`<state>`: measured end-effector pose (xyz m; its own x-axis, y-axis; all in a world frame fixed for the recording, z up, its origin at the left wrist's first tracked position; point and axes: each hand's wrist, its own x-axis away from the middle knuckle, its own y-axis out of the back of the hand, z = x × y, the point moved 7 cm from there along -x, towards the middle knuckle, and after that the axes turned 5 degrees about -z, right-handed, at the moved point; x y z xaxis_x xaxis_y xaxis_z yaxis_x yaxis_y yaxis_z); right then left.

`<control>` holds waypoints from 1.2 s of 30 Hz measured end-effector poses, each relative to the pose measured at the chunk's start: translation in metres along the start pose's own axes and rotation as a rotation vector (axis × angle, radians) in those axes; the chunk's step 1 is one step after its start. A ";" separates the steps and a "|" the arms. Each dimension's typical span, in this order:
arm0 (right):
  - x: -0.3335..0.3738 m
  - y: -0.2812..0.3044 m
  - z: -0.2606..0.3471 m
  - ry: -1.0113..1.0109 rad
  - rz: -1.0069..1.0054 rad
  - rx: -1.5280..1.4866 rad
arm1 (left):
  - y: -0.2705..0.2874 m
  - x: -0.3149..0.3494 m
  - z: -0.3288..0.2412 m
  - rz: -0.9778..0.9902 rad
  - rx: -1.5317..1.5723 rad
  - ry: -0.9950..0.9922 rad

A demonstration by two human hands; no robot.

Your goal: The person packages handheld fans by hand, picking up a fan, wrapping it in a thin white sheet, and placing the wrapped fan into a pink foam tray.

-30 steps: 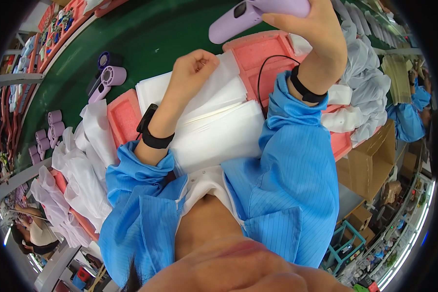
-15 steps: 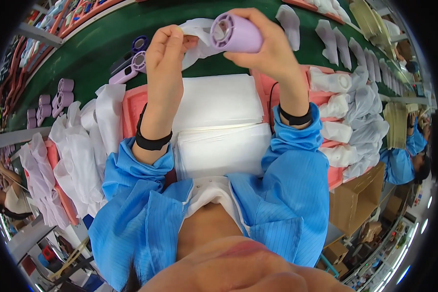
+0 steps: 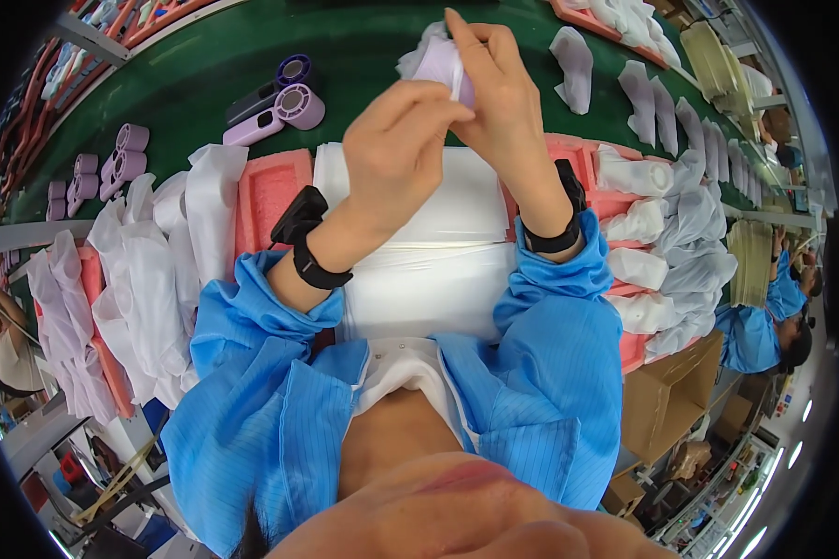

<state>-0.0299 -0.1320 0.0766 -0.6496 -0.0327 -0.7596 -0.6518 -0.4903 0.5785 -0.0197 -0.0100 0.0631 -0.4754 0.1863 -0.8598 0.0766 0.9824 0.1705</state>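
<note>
Above the far end of the white bag stacks, both hands meet at a lilac hair dryer (image 3: 449, 74) partly covered by a thin white bag (image 3: 427, 48). My right hand (image 3: 502, 98) grips it from the right, its index finger pointing up. My left hand (image 3: 401, 149) is closed, its fingertips pinching the bag's edge at the near side of the dryer. The dryer's handle is hidden by the bag and hands. Two stacks of flat white bags (image 3: 419, 289) lie beneath my forearms.
Left on the green belt (image 3: 364, 56) lie an uncovered lilac dryer (image 3: 298, 106) and a dark one (image 3: 252, 104); more lilac ones (image 3: 121, 168) lie further left. Pink trays (image 3: 275, 186) flank the stacks, with bagged items (image 3: 634, 172). Bagged pieces (image 3: 573, 70) line the belt's right.
The dryer, earlier bare with its round end showing, is now partly inside the white bag. My left hand has moved right and nearer, against the dryer; my right hand has turned.
</note>
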 end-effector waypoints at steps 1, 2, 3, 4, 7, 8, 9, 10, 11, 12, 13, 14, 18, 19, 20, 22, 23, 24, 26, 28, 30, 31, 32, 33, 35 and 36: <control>0.000 0.004 -0.001 0.037 -0.047 0.062 | -0.002 -0.001 0.001 -0.009 -0.008 -0.026; -0.001 0.003 -0.004 0.040 -0.046 0.063 | -0.004 -0.003 0.000 -0.019 -0.017 -0.051; 0.000 0.002 -0.015 -0.033 -0.075 0.016 | -0.005 -0.005 -0.001 -0.029 -0.026 -0.077; 0.001 0.002 -0.025 -0.105 -0.105 -0.030 | -0.004 -0.004 -0.003 -0.034 -0.026 -0.077; 0.005 -0.007 -0.030 -0.242 -0.109 -0.093 | -0.005 -0.004 0.018 0.083 -0.022 0.412; 0.007 -0.010 -0.028 -0.317 -0.089 -0.105 | -0.006 -0.004 0.019 0.071 -0.025 0.412; 0.010 -0.012 -0.028 -0.390 -0.068 -0.116 | -0.009 -0.003 0.019 0.062 -0.069 0.366; 0.010 -0.011 -0.024 -0.378 -0.060 -0.119 | -0.011 -0.002 0.019 0.053 -0.114 0.321; 0.012 -0.013 -0.021 -0.376 -0.019 -0.206 | -0.013 -0.002 0.021 0.045 -0.157 0.276; 0.013 -0.015 -0.017 -0.373 0.023 -0.293 | -0.010 -0.003 0.027 0.032 -0.161 0.278; 0.012 -0.018 -0.014 -0.367 0.064 -0.380 | -0.005 -0.005 0.038 0.006 -0.057 0.309; 0.011 -0.017 -0.010 -0.353 0.071 -0.382 | 0.001 -0.006 0.048 -0.019 0.047 0.338; 0.003 -0.012 -0.001 -0.274 0.010 -0.412 | 0.022 -0.016 0.051 0.026 0.559 0.498; 0.010 -0.025 -0.006 -0.324 0.110 -0.477 | 0.019 -0.017 0.049 0.075 0.769 0.561; 0.017 -0.038 -0.011 -0.376 0.210 -0.541 | 0.017 -0.017 0.049 0.072 0.773 0.555; 0.022 -0.050 -0.017 -0.427 0.317 -0.607 | 0.023 -0.014 0.054 -0.076 0.651 0.549; 0.017 -0.043 -0.023 -0.373 0.230 -0.475 | 0.026 -0.011 0.057 -0.148 0.590 0.546; 0.014 -0.034 -0.028 -0.319 0.144 -0.344 | 0.026 -0.010 0.059 -0.150 0.591 0.546; 0.012 -0.026 -0.029 -0.264 0.061 -0.215 | 0.034 -0.010 0.062 -0.218 0.290 0.455; 0.011 -0.019 -0.020 -0.199 0.014 0.058 | 0.037 -0.011 0.059 -0.252 0.135 0.411; 0.008 -0.017 -0.013 -0.165 -0.006 0.188 | 0.033 -0.013 0.047 -0.289 0.049 0.294; 0.008 -0.017 -0.011 -0.166 0.000 0.180 | 0.032 -0.014 0.040 -0.302 0.012 0.234; 0.008 -0.017 -0.008 -0.166 0.007 0.170 | 0.033 -0.015 0.038 -0.299 0.014 0.236; 0.008 -0.018 -0.007 -0.167 0.013 0.160 | 0.034 -0.017 0.031 -0.257 -0.088 0.167; 0.011 -0.018 -0.010 -0.173 0.003 0.169 | 0.034 -0.019 0.020 -0.172 -0.292 0.027; 0.012 -0.018 -0.012 -0.173 -0.008 0.176 | 0.034 -0.019 0.022 -0.172 -0.292 0.028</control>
<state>-0.0213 -0.1337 0.0533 -0.6919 0.1276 -0.7107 -0.7053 -0.3298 0.6275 0.0106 0.0207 0.0745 -0.4834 0.0134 -0.8753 -0.2597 0.9527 0.1580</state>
